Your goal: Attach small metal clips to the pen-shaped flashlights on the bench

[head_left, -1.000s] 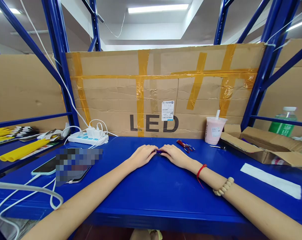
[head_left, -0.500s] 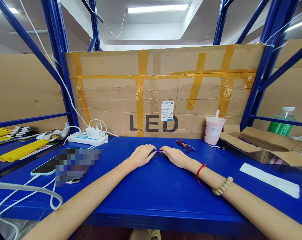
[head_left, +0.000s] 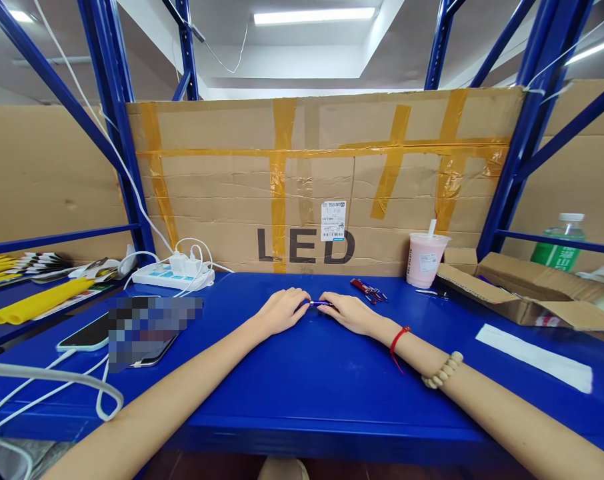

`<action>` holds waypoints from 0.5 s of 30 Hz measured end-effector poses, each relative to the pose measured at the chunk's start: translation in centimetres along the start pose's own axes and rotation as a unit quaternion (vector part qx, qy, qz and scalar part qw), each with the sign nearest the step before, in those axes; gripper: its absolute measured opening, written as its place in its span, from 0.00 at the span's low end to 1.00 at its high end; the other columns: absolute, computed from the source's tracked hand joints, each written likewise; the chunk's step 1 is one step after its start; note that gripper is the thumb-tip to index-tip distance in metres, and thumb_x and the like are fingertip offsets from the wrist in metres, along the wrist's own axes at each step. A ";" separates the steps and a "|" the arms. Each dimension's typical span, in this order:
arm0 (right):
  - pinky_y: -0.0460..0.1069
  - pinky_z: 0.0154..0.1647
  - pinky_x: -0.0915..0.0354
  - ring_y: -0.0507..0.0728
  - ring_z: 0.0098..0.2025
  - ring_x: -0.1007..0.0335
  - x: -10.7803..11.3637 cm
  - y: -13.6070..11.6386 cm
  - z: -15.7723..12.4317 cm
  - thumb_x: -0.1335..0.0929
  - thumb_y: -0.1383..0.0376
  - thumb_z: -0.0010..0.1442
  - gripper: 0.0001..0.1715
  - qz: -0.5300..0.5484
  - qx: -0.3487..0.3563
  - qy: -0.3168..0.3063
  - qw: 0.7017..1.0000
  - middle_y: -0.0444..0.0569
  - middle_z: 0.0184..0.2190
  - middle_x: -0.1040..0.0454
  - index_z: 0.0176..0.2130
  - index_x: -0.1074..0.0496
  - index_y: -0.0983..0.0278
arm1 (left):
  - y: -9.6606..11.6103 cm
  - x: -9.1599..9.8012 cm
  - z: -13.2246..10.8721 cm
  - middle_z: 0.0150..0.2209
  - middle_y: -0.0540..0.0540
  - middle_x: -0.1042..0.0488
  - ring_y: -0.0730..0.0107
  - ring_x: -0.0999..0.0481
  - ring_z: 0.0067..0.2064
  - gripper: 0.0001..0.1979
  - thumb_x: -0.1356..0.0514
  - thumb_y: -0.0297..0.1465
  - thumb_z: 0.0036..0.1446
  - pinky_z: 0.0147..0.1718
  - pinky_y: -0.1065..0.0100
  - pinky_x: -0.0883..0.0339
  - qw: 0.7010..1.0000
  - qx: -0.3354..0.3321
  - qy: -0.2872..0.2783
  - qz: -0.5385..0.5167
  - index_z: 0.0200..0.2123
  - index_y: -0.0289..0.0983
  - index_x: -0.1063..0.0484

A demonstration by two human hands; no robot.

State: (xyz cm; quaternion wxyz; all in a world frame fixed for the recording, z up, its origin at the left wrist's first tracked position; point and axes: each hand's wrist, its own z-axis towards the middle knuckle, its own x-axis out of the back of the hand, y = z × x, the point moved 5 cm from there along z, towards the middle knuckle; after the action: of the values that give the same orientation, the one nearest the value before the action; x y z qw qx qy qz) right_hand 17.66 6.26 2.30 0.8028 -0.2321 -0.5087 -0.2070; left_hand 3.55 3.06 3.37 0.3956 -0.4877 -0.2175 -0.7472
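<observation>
A thin purple pen-like item (head_left: 321, 303) lies level between my hands, over the middle of the blue table (head_left: 302, 393). The fingertips of my left hand (head_left: 285, 311) are closed on its left end. On its right end the fingers of my right hand (head_left: 349, 312) are closed, covering part of it. A red cord and a beaded bracelet circle my right wrist and forearm. Right of my right hand lies a small group of dark red and blue slim items (head_left: 369, 291).
A pink drink cup (head_left: 426, 260), an open cardboard box (head_left: 527, 287) and a white strip (head_left: 535, 358) are on the right. Phones (head_left: 85, 332) with cables and a power strip (head_left: 172, 275) occupy the left. A cardboard panel (head_left: 222, 187) stands behind.
The view has shifted slightly. My right hand's fingers have changed position a little on the purple item; my left hand looks the same.
</observation>
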 end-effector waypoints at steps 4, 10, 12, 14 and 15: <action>0.49 0.37 0.38 0.55 0.37 0.31 0.3 0.0 0.0 0.46 0.56 0.65 0.18 -0.028 -0.001 0.026 0.999 0.48 0.37 0.28 0.40 0.34 0.62 | -0.1 -0.1 0.0 0.41 0.45 0.28 0.64 0.29 0.42 0.11 0.54 0.32 0.62 0.41 0.64 0.35 1.000 0.001 0.001 0.010 0.43 0.38 0.35; 0.48 0.39 0.40 0.54 0.37 0.33 1.0 -0.4 0.1 0.46 0.57 0.66 0.19 -0.096 0.019 0.074 0.993 0.48 0.35 0.29 0.38 0.33 0.63 | 0.0 -0.2 0.0 0.41 0.45 0.29 0.64 0.29 0.43 0.11 0.54 0.31 0.62 0.42 0.64 0.36 1.000 0.003 -0.004 0.023 0.43 0.38 0.35; 0.47 0.38 0.40 0.54 0.36 0.34 1.3 -0.5 0.2 0.46 0.56 0.65 0.20 -0.117 0.027 0.084 0.989 0.48 0.34 0.29 0.37 0.32 0.63 | -0.1 -0.2 -0.1 0.40 0.45 0.29 0.64 0.29 0.42 0.11 0.54 0.31 0.62 0.43 0.64 0.36 1.000 0.007 0.001 0.017 0.42 0.38 0.34; 0.47 0.38 0.40 0.55 0.36 0.35 1.6 -0.7 0.2 0.46 0.55 0.65 0.21 -0.132 0.033 0.101 0.986 0.48 0.34 0.29 0.38 0.32 0.63 | -0.3 -0.1 -0.1 0.39 0.46 0.29 0.65 0.29 0.42 0.11 0.54 0.31 0.62 0.44 0.64 0.36 1.000 0.017 0.012 0.006 0.42 0.38 0.34; 0.47 0.38 0.40 0.55 0.36 0.35 1.7 -0.7 0.2 0.45 0.54 0.64 0.21 -0.138 0.036 0.109 0.984 0.48 0.34 0.28 0.38 0.31 0.63 | -0.4 -0.1 -0.1 0.39 0.46 0.29 0.65 0.29 0.41 0.11 0.54 0.31 0.62 0.44 0.64 0.36 1.000 0.024 0.017 0.001 0.41 0.38 0.34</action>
State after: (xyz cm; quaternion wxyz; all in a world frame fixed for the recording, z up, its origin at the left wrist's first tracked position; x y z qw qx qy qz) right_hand 17.80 5.60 4.05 0.8250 -0.1070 -0.4523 -0.3215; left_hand 3.21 3.29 3.26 0.4115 -0.4657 -0.2277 -0.7496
